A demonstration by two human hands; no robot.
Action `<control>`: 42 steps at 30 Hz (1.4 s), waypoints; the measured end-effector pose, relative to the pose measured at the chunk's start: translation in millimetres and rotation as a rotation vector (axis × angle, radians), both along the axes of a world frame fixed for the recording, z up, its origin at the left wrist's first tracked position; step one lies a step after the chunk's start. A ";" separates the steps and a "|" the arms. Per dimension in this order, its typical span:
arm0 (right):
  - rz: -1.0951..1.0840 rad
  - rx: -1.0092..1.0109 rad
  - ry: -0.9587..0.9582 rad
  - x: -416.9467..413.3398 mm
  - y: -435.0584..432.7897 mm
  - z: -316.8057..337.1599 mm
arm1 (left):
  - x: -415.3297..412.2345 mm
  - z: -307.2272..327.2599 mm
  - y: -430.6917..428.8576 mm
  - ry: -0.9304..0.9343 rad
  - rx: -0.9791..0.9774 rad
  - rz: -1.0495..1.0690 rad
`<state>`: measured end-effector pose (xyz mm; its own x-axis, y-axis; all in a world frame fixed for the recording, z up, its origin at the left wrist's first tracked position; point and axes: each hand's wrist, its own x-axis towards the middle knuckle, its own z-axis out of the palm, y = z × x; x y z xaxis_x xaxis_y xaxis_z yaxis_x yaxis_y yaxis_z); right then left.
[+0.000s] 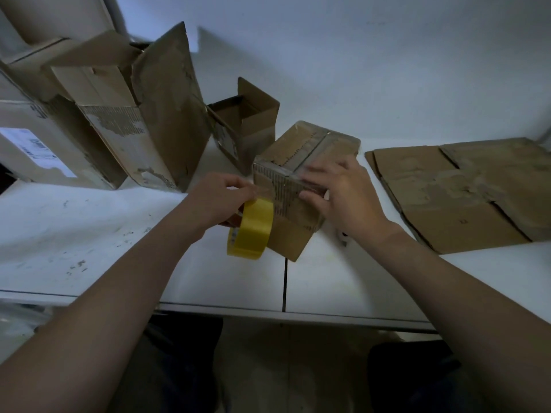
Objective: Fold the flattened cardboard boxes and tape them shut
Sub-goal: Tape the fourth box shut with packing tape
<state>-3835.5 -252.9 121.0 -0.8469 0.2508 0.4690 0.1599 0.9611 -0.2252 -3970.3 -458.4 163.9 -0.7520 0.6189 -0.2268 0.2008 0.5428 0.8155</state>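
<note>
Small brown cardboard box (301, 174), flaps closed and glossy with clear tape, sits at centre of the white worktop (89, 234), one corner pointing to 6 o'clock. Left grip (217, 201) at the box's 9 o'clock, fingers curled round a yellow roll of packing tape (253, 228) held on edge against the box's near face; right grip (343, 192) at its 3 o'clock, fingers spread and near straight, pressing the taped top edge, thumb on the near face. Flattened brown cardboard sheet (465, 192) lies at 3 o'clock, small open-topped brown box (253, 120) at 12, large torn brown cartons (134, 114) at 10.
</note>
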 end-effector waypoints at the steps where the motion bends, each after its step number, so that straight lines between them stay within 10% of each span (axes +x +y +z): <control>1: -0.022 0.000 -0.046 -0.5 -1.3 -0.7 | 2.0 -0.3 0.1 0.003 0.002 -0.005; 13: -0.078 -0.004 0.008 2.8 -3.4 16.7 | 28.8 -0.2 4.7 -0.004 0.136 -0.083; 23: 0.083 -0.603 -0.173 30.3 -27.2 33.5 | 61.5 -5.4 7.9 -0.164 0.279 -0.170; 34: 0.093 -0.352 -0.278 42.7 -30.2 30.8 | 77.0 -23.5 17.2 -0.144 0.223 -0.115; 42: 0.113 -0.309 -0.289 44.4 -25.6 29.2 | 74.1 -30.0 21.9 0.449 0.039 -0.119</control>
